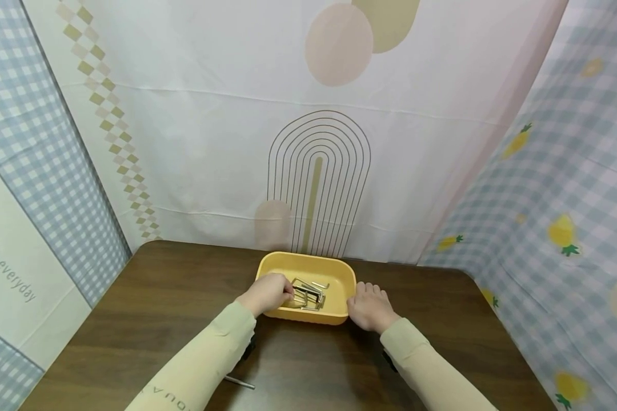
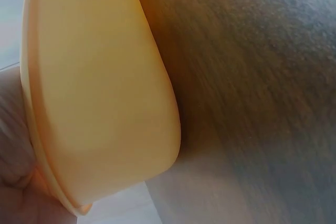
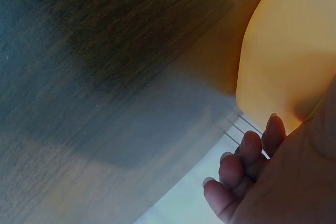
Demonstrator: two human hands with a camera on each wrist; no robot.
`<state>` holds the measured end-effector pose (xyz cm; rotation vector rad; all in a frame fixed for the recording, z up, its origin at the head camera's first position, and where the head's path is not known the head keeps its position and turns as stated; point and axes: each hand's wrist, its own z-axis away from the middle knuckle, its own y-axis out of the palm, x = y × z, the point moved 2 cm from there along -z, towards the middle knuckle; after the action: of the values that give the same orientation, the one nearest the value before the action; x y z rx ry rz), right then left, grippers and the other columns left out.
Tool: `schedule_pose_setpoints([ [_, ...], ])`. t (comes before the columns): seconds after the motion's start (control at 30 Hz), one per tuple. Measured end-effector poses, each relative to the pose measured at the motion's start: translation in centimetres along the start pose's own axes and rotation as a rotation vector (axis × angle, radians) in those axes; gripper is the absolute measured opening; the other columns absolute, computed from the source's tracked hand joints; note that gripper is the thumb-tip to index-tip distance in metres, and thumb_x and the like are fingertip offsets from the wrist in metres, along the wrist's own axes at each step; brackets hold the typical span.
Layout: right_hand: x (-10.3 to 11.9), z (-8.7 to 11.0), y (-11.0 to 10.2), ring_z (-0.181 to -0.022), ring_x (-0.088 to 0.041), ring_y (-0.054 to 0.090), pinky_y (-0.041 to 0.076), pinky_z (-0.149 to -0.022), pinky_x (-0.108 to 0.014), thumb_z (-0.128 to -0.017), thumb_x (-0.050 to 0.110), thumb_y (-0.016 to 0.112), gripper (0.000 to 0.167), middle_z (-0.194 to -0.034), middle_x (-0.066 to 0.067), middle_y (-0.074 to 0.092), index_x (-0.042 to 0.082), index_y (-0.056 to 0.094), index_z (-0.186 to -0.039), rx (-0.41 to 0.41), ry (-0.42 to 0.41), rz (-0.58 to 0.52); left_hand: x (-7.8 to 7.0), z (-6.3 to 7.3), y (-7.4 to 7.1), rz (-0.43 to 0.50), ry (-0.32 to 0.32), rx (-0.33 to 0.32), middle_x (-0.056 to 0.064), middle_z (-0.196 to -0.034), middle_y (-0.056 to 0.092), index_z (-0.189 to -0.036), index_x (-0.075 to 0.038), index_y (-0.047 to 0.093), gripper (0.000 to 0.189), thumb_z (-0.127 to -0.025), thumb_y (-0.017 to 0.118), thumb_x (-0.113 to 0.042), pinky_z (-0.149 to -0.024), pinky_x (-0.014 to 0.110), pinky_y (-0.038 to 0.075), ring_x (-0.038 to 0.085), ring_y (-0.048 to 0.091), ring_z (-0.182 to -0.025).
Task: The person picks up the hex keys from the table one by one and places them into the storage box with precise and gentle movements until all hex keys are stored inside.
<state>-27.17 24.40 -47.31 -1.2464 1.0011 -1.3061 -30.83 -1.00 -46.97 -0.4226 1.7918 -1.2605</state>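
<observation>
A yellow plastic tray [image 1: 339,274] stands on the brown table, holding several L-shaped hex keys [image 1: 319,297], some brassy and one black. My left hand [image 1: 269,292] reaches over the tray's left side, its curled fingertips pinching at a hex key in the pile. The left wrist view shows the yellow outer wall [image 2: 100,87] beside part of the left hand [image 2: 16,145], with its fingertips hidden. At the right end my right hand [image 1: 372,307] grips the rim. In the right wrist view its fingers [image 3: 231,169] bend outside the wall, and the thumb is out of sight.
A silver metal rod [image 1: 240,381] lies on the brown table [image 1: 180,308] beside the left forearm, partly covered by the sleeve. Patterned cloth [image 1: 211,142] hangs behind the table and along both sides.
</observation>
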Motion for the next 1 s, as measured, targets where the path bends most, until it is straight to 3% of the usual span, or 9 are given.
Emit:
schedule_pose_setpoints([
  [0.27, 0.4, 0.0, -0.1, -0.084, -0.030, 0.042, 0.035, -0.080, -0.047, -0.097, 0.026, 0.036, 0.025, -0.089, -0.011, 0.042, 0.003, 0.046, -0.095, 0.000, -0.005, 0.004, 0.5, 0.2, 0.2, 0.048, -0.029, -0.036, -0.008, -0.081, 0.067, -0.082, -0.015, 0.074, 0.007, -0.088, 0.070, -0.014, -0.074, 0.033, 0.049, 0.010, 0.059, -0.075],
  [0.47, 0.5, 0.1, 0.0, -0.085, -0.030, 0.041, 0.035, -0.082, -0.048, -0.097, 0.026, 0.037, 0.025, -0.090, -0.012, 0.043, 0.003, 0.047, -0.097, 0.013, -0.003, -0.009, 1.2, 0.8, 0.3, 0.154, 0.005, -0.090, -0.008, -0.081, 0.059, -0.085, -0.014, 0.073, 0.004, -0.088, 0.071, -0.016, -0.070, 0.030, 0.047, 0.008, 0.054, -0.075],
  [0.8, 0.3, 0.1, 0.2, -0.084, -0.031, 0.040, 0.034, -0.080, -0.047, -0.097, 0.024, 0.034, 0.024, -0.089, -0.013, 0.042, 0.003, 0.045, -0.096, 0.001, 0.000, -0.012, 3.0, 5.6, -2.9, 0.289, 0.059, -0.137, -0.004, -0.087, 0.062, -0.095, -0.005, 0.071, 0.019, -0.081, 0.077, -0.018, -0.076, 0.032, 0.049, 0.015, 0.059, -0.083],
  [1.0, 0.3, 0.2, -0.2, -0.084, -0.030, 0.041, 0.034, -0.080, -0.047, -0.097, 0.025, 0.036, 0.025, -0.089, -0.012, 0.043, 0.003, 0.046, -0.096, 0.015, 0.002, -0.001, 5.6, 9.3, -4.5, 0.299, 0.023, -0.072, 0.000, -0.089, 0.062, -0.094, -0.009, 0.071, 0.020, -0.078, 0.080, -0.018, -0.075, 0.030, 0.049, 0.014, 0.058, -0.083],
])
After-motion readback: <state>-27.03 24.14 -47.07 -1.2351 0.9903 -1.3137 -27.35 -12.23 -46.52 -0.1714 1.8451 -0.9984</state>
